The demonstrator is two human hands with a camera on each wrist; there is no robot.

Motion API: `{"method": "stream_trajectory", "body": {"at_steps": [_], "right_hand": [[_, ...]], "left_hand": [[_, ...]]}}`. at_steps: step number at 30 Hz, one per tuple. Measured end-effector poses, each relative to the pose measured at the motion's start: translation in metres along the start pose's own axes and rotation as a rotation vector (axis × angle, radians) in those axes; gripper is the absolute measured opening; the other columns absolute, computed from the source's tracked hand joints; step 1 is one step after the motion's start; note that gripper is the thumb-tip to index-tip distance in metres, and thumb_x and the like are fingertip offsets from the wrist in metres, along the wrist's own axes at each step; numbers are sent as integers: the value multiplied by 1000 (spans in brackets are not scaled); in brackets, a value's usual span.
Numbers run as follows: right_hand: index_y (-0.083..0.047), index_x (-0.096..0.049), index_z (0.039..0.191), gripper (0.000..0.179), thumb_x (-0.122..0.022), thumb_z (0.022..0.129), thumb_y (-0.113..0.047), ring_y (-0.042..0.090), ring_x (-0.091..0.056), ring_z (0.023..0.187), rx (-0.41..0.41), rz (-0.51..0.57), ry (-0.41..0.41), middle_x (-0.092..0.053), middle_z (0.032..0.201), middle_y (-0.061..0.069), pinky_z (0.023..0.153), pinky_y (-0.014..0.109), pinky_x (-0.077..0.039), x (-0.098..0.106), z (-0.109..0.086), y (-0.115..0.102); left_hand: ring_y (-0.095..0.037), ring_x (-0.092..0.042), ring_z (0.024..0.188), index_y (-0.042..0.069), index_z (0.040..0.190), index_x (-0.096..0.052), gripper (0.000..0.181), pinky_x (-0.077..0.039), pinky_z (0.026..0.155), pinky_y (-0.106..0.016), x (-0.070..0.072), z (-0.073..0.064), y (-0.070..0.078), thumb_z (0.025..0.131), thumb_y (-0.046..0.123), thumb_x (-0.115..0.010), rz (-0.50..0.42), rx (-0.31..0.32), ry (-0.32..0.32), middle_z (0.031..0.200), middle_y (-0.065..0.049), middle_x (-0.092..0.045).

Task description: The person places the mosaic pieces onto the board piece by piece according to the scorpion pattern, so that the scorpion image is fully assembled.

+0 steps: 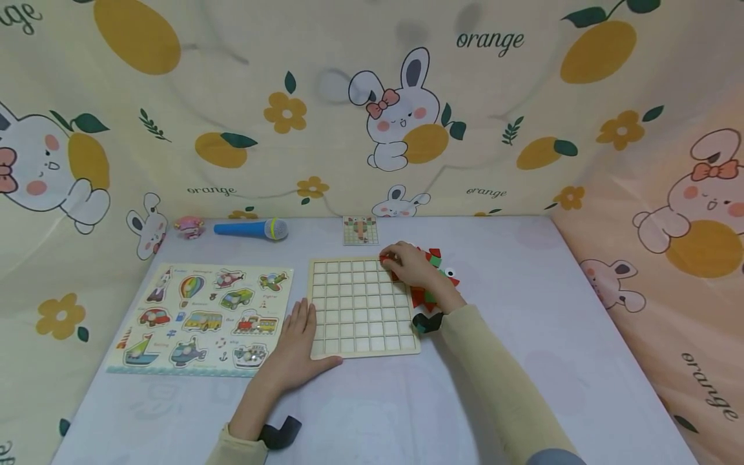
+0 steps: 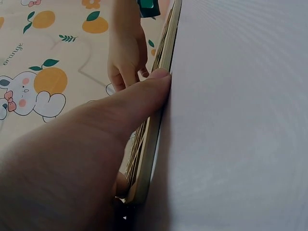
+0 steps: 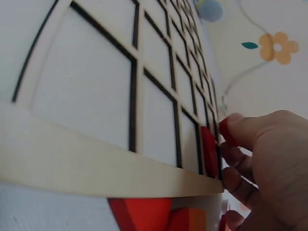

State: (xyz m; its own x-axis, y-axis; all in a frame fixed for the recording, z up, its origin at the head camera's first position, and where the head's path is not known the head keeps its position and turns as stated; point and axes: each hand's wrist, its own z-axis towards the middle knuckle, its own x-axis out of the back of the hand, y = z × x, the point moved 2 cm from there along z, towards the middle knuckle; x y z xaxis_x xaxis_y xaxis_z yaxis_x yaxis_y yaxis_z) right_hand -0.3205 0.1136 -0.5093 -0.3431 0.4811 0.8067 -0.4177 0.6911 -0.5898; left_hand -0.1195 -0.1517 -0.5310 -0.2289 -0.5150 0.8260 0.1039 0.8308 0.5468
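A pale wooden grid board with square cells lies flat on the table. My left hand rests along its left side, fingers straight and thumb against the near edge; in the left wrist view the thumb touches the board's side. Over the far right corner, my right hand pinches a small red piece between thumb and fingers. Another red piece sits in a cell by the right rim. Red and green pieces lie in a heap beside the board, partly hidden by my right forearm.
A small patterned card lies behind the board. To the left is a vehicle picture puzzle. A blue toy microphone and a pink toy lie near the back edge, before a printed cloth.
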Motion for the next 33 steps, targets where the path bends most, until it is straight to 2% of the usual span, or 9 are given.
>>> {"method": "stream_trajectory", "body": {"at_steps": [7,10,13,16,20,23,27,29,33], "right_hand": [[-1,-73,131,33,-53,113,-22,32,-67,118,-51,52,59,-72,130,16,105,50,-54,-1,2,5],[-2,-75,128,33,-56,112,-23,28,-69,104,-73,116,64,-76,122,14,93,42,-58,0,2,7],[-5,-75,125,32,-53,113,-25,24,-64,85,-85,159,66,-76,109,12,78,37,-54,2,3,8],[-7,-73,123,32,-48,115,-24,25,-58,78,-90,167,63,-72,102,12,75,38,-49,5,4,7],[-9,-74,122,30,-49,114,-23,22,-65,93,-91,107,25,-74,112,10,89,40,-54,10,4,4],[-10,-75,125,32,-47,114,-21,25,-64,88,-83,56,-30,-75,116,9,87,45,-54,11,6,0],[-12,-75,126,35,-43,114,-17,25,-57,82,-59,-25,-68,-75,115,7,98,59,-45,13,8,-7],[-13,-76,124,34,-44,113,-16,24,-57,87,-52,-59,-68,-75,112,6,109,65,-36,13,10,-11],[-15,-76,124,29,-50,111,-15,25,-60,94,-29,-99,-78,-73,105,2,112,66,-31,10,14,-13]], "left_hand": [[-41,4,164,-11,164,-16,126,-8,132,-58,1,0,1,86,65,-79,-7,0,0,175,-27,-1],[-41,4,164,-11,164,-16,126,-8,132,-58,1,-1,1,86,65,-79,-7,3,-2,175,-27,-1],[-41,4,164,-11,164,-16,126,-8,132,-58,1,-1,1,86,64,-79,-2,2,0,175,-27,-1],[-41,4,164,-11,164,-16,126,-8,131,-58,1,-1,2,86,64,-79,-5,1,0,175,-28,-1],[-41,4,164,-11,164,-16,125,-8,132,-58,1,-1,2,86,64,-79,-13,-1,-1,175,-28,-1],[-41,4,164,-11,164,-16,125,-8,132,-58,1,-2,2,86,64,-79,-11,0,-1,175,-28,-1],[-41,4,164,-11,164,-16,126,-8,132,-58,1,-2,2,86,64,-79,-4,-2,1,175,-28,-1],[-41,4,164,-11,164,-15,126,-8,132,-58,1,-2,1,86,64,-79,-4,-2,2,175,-28,-1],[-41,4,164,-11,164,-15,126,-8,132,-58,1,-1,1,86,64,-79,-4,-2,2,175,-27,0]]}}
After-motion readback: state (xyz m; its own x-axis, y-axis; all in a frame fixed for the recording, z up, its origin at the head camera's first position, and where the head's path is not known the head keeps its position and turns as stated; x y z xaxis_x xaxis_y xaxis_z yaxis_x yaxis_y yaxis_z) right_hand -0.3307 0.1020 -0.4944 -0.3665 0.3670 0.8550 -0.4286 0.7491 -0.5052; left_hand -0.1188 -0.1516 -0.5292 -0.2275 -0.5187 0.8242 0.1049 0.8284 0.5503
